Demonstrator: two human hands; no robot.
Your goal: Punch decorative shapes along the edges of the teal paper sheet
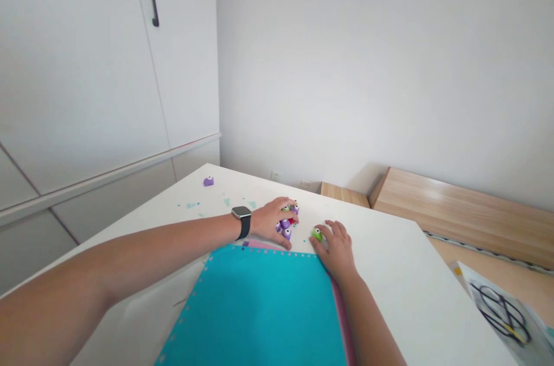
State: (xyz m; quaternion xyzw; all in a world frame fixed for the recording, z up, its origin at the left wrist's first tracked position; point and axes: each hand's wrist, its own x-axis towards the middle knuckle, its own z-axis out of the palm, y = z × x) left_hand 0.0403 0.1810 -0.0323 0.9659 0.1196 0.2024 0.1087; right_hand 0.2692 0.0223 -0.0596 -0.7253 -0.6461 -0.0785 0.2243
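My left hand [272, 219], with a dark watch on its wrist, curls over a small cluster of little craft punches [287, 227], purple, red and yellow-green. My right hand [336, 249] rests beside it, fingertips pinching a small green punch [317, 234]. Both hands sit just beyond the far edge of a turquoise sheet [259, 308] with a row of punched holes along its border. A pink sheet [341, 320] shows under it along the right side.
A lone purple punch [208, 181] sits near the far left corner of the white table [398, 273], with turquoise paper scraps [193, 204] nearby. Black scissors in a clear packet [502, 308] lie at the right. White cabinets stand left; wooden boards lie behind.
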